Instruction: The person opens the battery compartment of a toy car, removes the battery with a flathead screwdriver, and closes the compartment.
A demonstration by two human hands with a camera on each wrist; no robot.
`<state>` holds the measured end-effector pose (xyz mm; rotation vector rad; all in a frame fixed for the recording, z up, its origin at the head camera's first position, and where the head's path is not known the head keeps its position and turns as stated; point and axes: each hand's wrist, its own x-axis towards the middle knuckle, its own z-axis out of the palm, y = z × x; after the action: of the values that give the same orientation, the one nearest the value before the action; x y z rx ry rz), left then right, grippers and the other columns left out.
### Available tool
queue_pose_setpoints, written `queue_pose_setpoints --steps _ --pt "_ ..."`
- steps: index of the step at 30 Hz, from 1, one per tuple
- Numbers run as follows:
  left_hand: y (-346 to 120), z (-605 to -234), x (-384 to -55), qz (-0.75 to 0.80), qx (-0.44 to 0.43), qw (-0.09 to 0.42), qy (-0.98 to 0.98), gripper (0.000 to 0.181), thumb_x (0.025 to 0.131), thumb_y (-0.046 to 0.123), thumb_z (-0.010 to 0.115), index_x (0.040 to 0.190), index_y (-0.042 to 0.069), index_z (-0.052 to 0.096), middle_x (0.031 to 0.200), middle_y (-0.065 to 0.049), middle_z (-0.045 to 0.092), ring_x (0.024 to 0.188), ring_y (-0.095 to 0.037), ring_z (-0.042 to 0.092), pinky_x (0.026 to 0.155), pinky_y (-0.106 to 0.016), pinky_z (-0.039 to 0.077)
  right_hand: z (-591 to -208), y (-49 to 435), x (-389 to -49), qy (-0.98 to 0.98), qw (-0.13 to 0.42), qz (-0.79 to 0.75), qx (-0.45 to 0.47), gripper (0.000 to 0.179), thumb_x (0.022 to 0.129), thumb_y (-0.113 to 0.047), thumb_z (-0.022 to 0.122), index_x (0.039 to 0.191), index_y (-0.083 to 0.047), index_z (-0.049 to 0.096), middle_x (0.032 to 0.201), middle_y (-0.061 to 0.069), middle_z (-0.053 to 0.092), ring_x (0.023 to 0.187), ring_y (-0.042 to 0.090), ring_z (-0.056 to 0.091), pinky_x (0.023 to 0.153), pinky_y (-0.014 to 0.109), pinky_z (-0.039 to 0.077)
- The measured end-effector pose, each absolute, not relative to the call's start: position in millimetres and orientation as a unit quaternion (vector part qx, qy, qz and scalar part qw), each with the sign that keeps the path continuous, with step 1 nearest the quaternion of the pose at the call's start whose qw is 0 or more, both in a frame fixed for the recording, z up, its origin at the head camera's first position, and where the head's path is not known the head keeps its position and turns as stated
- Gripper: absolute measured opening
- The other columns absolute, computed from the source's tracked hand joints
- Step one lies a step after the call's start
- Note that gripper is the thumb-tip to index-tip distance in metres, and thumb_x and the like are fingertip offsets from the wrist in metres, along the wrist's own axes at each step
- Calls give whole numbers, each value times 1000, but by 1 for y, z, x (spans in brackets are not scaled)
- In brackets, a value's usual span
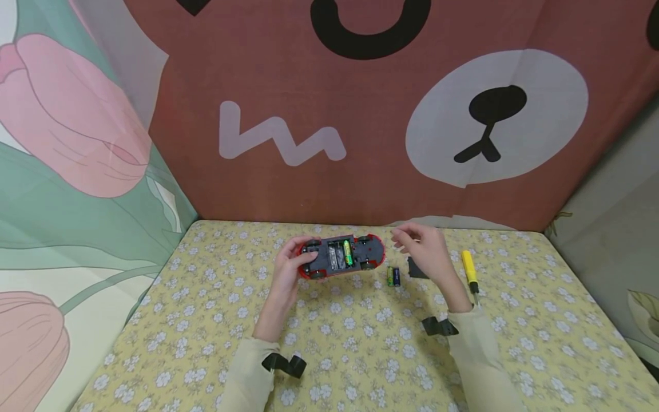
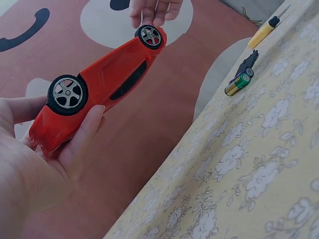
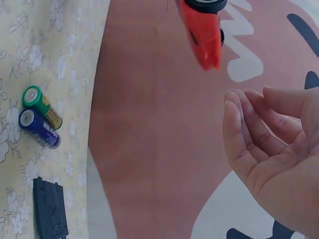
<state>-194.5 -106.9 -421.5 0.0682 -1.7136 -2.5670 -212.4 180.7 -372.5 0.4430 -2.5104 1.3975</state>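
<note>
My left hand (image 1: 286, 270) grips one end of a red toy car (image 1: 370, 250), thumb on its dark underside, above the table. The car is turned belly toward the head camera, its battery compartment (image 1: 336, 256) uncovered. One green battery (image 1: 348, 252) lies in that compartment; the other part shows bare slots. In the left wrist view the car's red side and silver-spoked wheels (image 2: 68, 94) show. Beyond the car's far end, my right hand (image 1: 428, 252) hovers with loosely bent fingers. Seen from the right wrist, that hand (image 3: 271, 134) holds nothing and is apart from the car.
On the flowered tabletop (image 1: 350, 349) a green battery (image 3: 42, 107) and a dark blue battery (image 3: 39, 128) lie side by side. A black plastic cover (image 3: 50, 209) is near them. Farther right lies a yellow-handled screwdriver (image 1: 468, 268). A printed cloth (image 1: 268, 189) hangs behind the table.
</note>
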Motion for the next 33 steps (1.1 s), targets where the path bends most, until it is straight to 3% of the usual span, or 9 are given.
queue_pose_setpoints --steps 10,19,26,31,33 --pt "-105 -420 -193 -826 24 22 -563 32 88 -6 68 119 5 69 123 -9 69 107 -26 65 60 -36 61 -367 174 -205 -858 128 468 171 16 103 -12 66 108 0 75 91 17 75 77 20 71 66 23 59" --pt "-105 -419 -193 -826 19 19 -563 34 88 -6 67 121 0 67 123 -9 69 105 -25 66 55 -37 61 -364 165 -200 -852 129 472 184 17 103 -12 66 108 1 75 93 15 75 79 25 72 66 25 59" --pt "-104 -420 -194 -829 19 22 -559 33 86 -8 68 118 0 69 122 -8 70 109 -24 63 69 -35 62 -362 155 -194 -844 134 476 207 16 101 -10 67 110 1 75 89 13 74 74 25 72 66 26 60" --pt "-103 -420 -193 -829 16 18 -558 34 86 -7 68 119 0 68 123 -8 70 110 -26 64 62 -38 62 -360 150 -191 -847 124 473 208 15 101 -9 67 111 0 74 91 13 74 75 22 71 68 33 61" --pt "-102 -420 -192 -828 15 17 -560 33 86 -6 68 118 2 69 123 -8 69 110 -26 63 65 -37 63 -361 148 -190 -849 122 470 210 16 101 -10 68 112 -1 74 91 13 74 75 22 71 67 34 61"
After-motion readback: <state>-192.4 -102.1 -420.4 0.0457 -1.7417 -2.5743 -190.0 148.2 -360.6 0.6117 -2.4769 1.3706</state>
